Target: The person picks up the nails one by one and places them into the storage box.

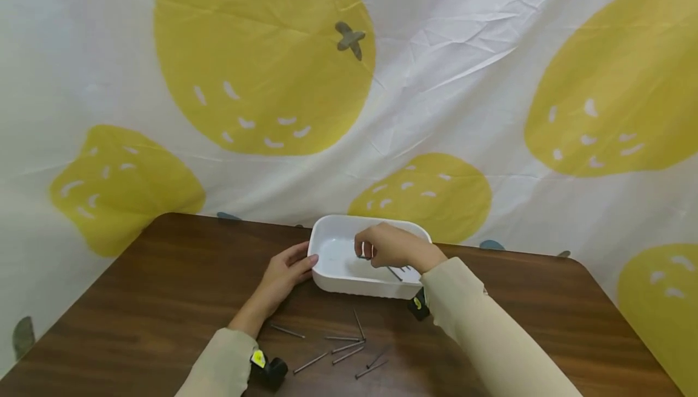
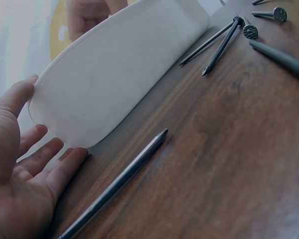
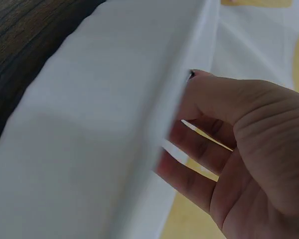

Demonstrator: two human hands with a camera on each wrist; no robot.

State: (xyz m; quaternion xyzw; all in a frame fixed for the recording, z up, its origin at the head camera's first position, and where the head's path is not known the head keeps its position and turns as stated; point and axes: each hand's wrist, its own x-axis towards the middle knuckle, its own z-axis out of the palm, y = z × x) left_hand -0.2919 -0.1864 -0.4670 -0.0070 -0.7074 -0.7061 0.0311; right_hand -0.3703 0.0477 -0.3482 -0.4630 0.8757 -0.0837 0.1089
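A white rectangular plastic basin (image 1: pixel 349 286) stands toward the back of the table. My left hand (image 1: pixel 282 277) holds its left end; in the left wrist view the thumb (image 2: pixel 20 94) lies at the rim and the fingers reach along the outer wall. My right hand (image 1: pixel 389 245) is over the basin, fingers curled, pinching what looks like a nail, of which only a small dark bit shows at the fingertips. The right wrist view hides most of it behind the basin wall (image 3: pixel 89 124). Inside the basin, by its right end, lie a few nails (image 1: pixel 395 274).
Several loose steel nails (image 1: pixel 348 346) lie scattered on the dark wooden table (image 1: pixel 180 300) in front of the basin. One nail (image 1: pixel 287 331) lies close to my left wrist. A white cloth with yellow fruit prints (image 1: pixel 262 57) hangs behind the table.
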